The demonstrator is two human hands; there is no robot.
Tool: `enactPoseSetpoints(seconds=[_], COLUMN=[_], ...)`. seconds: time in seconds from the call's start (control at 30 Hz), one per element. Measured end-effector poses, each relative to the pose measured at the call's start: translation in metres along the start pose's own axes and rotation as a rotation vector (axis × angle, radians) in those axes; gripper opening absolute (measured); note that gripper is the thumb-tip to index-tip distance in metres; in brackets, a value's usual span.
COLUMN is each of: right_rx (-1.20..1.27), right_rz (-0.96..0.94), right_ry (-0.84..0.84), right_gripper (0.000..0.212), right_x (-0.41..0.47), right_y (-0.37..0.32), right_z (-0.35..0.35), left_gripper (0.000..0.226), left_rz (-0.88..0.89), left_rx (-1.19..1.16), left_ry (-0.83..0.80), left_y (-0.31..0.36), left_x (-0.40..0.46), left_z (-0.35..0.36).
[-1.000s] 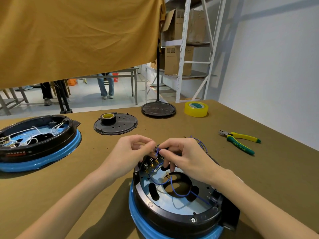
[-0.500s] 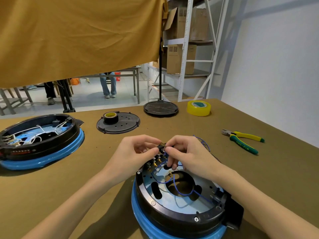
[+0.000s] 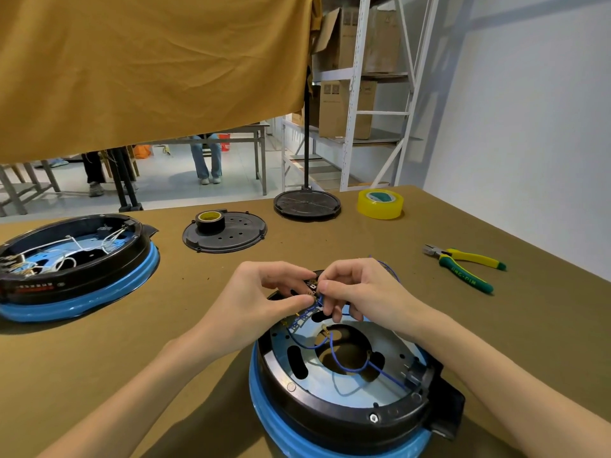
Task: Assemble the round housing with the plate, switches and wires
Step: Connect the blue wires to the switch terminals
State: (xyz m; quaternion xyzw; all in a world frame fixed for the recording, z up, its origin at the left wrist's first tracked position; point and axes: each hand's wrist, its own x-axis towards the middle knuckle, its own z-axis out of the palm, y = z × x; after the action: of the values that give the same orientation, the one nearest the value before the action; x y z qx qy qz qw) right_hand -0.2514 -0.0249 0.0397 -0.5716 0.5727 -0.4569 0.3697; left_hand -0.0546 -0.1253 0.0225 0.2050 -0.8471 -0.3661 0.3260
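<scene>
A round black housing (image 3: 337, 421) with a blue base ring lies in front of me, a silver plate (image 3: 393, 355) inside it. Blue wires (image 3: 347, 366) loop across the plate's middle opening. At the housing's far rim my left hand (image 3: 261, 292) and my right hand (image 3: 357, 289) meet, fingers curled. Between their fingertips sits a small black switch part (image 3: 311, 287) with blue wire ends; both hands pinch there. The contacts under the fingers are mostly hidden.
A second housing (image 3: 76, 259) with white wires sits at the left. A black cover plate (image 3: 228, 234) carrying a tape roll (image 3: 210, 220), a stand base (image 3: 307, 204), a yellow tape roll (image 3: 380, 203) and green-yellow pliers (image 3: 463, 264) lie around.
Both hands stay at the far rim; the fingers have shifted slightly, lifting a little around the switch part. The view has tilted down a touch.
</scene>
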Motion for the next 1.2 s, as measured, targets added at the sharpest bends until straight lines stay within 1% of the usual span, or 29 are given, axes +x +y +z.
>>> enactPoseSetpoints(seconds=[0.13,0.2,0.27,0.37,0.47,0.53,0.6,0.7,0.93,1.2], right_rx=[-0.003,-0.065,-0.149,-0.262,-0.322,-0.318,-0.29,-0.272,-0.193,-0.191], right_rz=[0.038,0.053,0.085,0.183,0.253,0.279,0.297,0.318,0.352,0.39], right_ry=[-0.018,0.022,0.075,0.065,0.029,0.023,0.032,0.044,0.035,0.051], right_gripper=[0.016,0.017,0.018,0.018,0.02,0.021,0.021,0.021,0.018,0.016], right_x=[-0.001,0.001,0.005,0.01,0.012,0.014,0.016,0.018,0.017,0.022], right_y=[0.001,0.004,0.008,0.012,0.012,0.011,0.01,0.008,0.009,0.012], right_z=[0.001,0.0,-0.001,-0.001,0.001,0.002,0.003,0.004,0.002,0.001], left_gripper=[0.029,0.034,0.037,0.037,0.035,0.033,0.033,0.032,0.033,0.032], left_rz=[-0.029,-0.034,-0.042,-0.122,-0.199,-0.228,-0.24,-0.246,-0.268,-0.261], left_rx=[0.022,0.06,0.121,0.125,0.081,0.003,-0.032,-0.03,-0.05,-0.063], left_ry=[0.001,-0.009,0.028,0.073,-0.003,-0.038,-0.03,-0.002,-0.012,-0.01], left_y=[-0.002,-0.004,-0.008,-0.015,-0.021,-0.022,-0.024,-0.026,-0.027,-0.028], left_x=[-0.001,-0.001,0.0,0.001,0.002,0.002,0.002,0.002,0.002,0.001], left_z=[0.003,0.003,0.005,0.006,0.008,0.009,0.01,0.011,0.011,0.012])
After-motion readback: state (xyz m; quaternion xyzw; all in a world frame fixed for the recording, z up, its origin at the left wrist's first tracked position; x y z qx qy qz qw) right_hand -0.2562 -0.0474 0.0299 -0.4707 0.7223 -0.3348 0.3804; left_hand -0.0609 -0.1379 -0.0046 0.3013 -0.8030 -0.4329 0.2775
